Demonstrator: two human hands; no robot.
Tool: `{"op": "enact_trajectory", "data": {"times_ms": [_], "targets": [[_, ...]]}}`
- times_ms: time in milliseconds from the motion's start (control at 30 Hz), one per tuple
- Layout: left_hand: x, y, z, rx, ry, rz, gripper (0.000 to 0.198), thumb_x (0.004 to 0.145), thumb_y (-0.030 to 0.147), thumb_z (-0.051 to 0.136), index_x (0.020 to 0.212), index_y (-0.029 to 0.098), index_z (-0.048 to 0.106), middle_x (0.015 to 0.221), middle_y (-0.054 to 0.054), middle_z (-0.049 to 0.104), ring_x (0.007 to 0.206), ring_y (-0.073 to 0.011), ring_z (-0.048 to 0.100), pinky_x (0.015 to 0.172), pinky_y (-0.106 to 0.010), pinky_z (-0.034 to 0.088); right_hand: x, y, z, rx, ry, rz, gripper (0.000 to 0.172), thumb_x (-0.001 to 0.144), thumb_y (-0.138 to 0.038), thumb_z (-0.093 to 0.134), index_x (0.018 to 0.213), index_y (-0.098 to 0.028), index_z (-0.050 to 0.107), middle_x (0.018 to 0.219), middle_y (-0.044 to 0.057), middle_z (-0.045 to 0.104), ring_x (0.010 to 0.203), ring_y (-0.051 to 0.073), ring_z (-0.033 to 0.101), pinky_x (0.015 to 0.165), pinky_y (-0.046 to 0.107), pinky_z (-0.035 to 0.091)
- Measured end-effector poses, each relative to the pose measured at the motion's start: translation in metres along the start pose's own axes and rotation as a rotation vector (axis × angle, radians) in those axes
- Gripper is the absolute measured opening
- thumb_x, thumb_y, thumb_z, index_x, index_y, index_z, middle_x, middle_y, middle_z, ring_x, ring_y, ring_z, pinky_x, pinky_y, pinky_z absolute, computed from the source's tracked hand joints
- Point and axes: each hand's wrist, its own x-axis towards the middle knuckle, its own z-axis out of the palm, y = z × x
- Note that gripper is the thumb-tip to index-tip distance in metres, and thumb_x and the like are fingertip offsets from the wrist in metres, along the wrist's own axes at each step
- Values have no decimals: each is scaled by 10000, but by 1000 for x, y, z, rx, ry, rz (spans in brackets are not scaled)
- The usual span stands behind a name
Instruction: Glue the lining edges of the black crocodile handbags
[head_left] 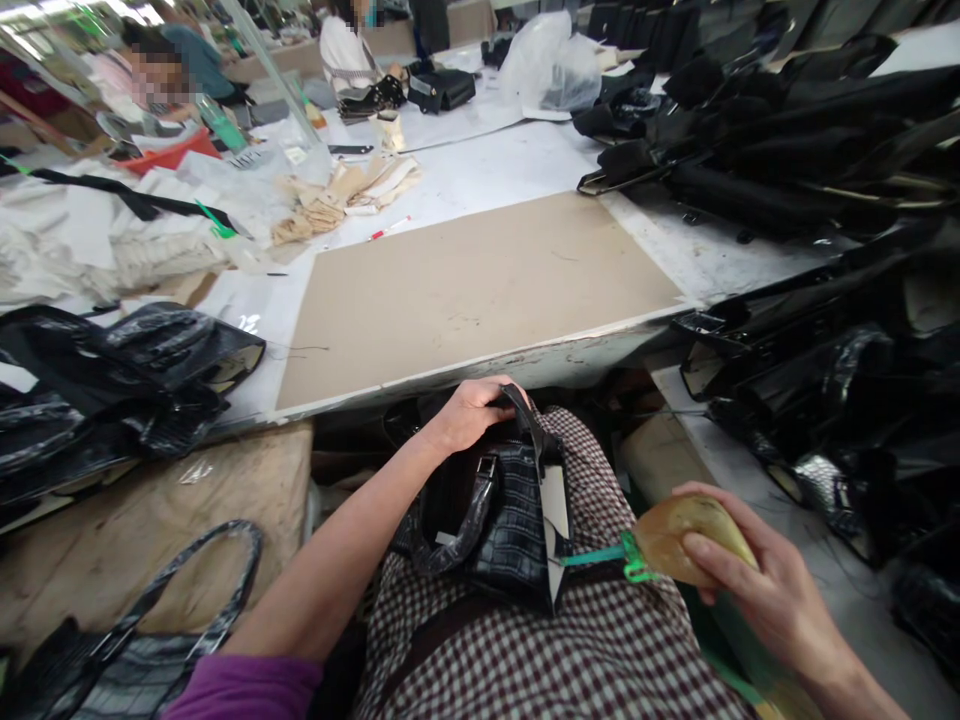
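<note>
A black crocodile-patterned handbag (506,525) rests on my lap, tilted, its pale inner edge turned to the right. My left hand (480,410) is closed around the bag's upper edge near a black flap or strap. In my right hand (757,570) is a soft glue bottle (686,535) of amber colour, held on its side with the fingers wrapped round it. Its green nozzle (596,556) points left, and the tip meets or nearly meets the bag's pale edge; exact contact I cannot make out. A handle (469,530) wrapped in clear plastic hangs over the bag's front.
Ahead is a white table with a beige board (480,290). Black bag pieces (787,130) are heaped at the right, more bags (112,380) lie at the left, and another handbag (150,650) sits lower left. A red-and-white pen (390,229) lies behind the board. People work farther back.
</note>
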Motion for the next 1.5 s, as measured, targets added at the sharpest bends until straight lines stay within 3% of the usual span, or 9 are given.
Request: {"op": "enact_trajectory", "data": {"times_ms": [300, 500, 600, 700, 767, 933, 1067, 1200, 1500], "targets": [[0, 6, -7, 144, 91, 42, 184, 892, 234, 619, 775, 130, 716, 841, -67, 691, 800, -189, 668, 784, -296, 542, -1, 10, -1, 270, 86, -2, 420, 791, -428, 747, 1145, -235, 628, 853, 41, 640, 536, 174, 519, 362, 240, 425], [-15, 65, -28, 401, 329, 145, 150, 879, 114, 569, 873, 166, 710, 950, -59, 712, 894, -196, 674, 877, -320, 544, 11, -9, -1, 527, 253, -129, 347, 846, -381, 678, 1172, -268, 647, 942, 74, 631, 640, 220, 576, 408, 282, 463], [-36, 96, -13, 591, 405, 239, 320, 849, 22, 541, 1057, 218, 686, 1012, -37, 717, 945, -173, 687, 910, -275, 548, 17, -15, -5, 577, 354, -160, 291, 872, -357, 648, 1148, -271, 685, 926, 100, 604, 651, 235, 558, 399, 304, 444], [-58, 104, 11, 759, 318, 315, 466, 854, 21, 550, 1267, 231, 604, 1183, -86, 683, 1036, -196, 685, 931, -283, 575, 21, -8, -8, 608, 405, -146, 245, 877, -349, 640, 1100, -273, 706, 921, 109, 604, 657, 245, 553, 391, 313, 433], [-67, 97, 24, 731, 280, 275, 443, 867, 35, 554, 1269, 216, 591, 1154, -99, 689, 1016, -198, 693, 897, -275, 595, 22, 1, -8, 593, 385, -147, 265, 880, -356, 635, 1129, -281, 683, 934, 94, 615, 650, 240, 565, 401, 309, 446], [-77, 74, 34, 662, 342, 231, 211, 838, 22, 580, 936, 195, 650, 934, -82, 701, 901, -211, 674, 741, -301, 603, 25, 22, -7, 464, 296, -106, 390, 800, -392, 734, 1162, -283, 641, 932, 49, 626, 631, 222, 590, 399, 277, 487], [-95, 82, 42, 512, 403, 102, 221, 802, 17, 608, 932, 195, 630, 839, -63, 663, 792, -195, 649, 654, -293, 574, 30, 31, -11, 217, 217, -118, 435, 765, -426, 778, 1145, -255, 654, 950, 55, 651, 679, 237, 620, 437, 268, 531], [-114, 93, 58, 299, 387, -64, 161, 842, 60, 589, 843, 214, 634, 771, -46, 652, 692, -173, 641, 576, -260, 535, 38, 31, -8, -98, 132, -171, 453, 757, -456, 782, 1141, -253, 653, 995, 40, 692, 823, 253, 677, 637, 260, 594], [-136, 86, 63, 51, 391, -266, 127, 905, 198, 589, 804, 226, 660, 771, -47, 650, 707, -188, 636, 638, -287, 506, 60, 26, 15, -153, -7, -324, 423, 809, -407, 757, 1165, -239, 602, 1038, 45, 683, 881, 218, 689, 764, 242, 583]]}}
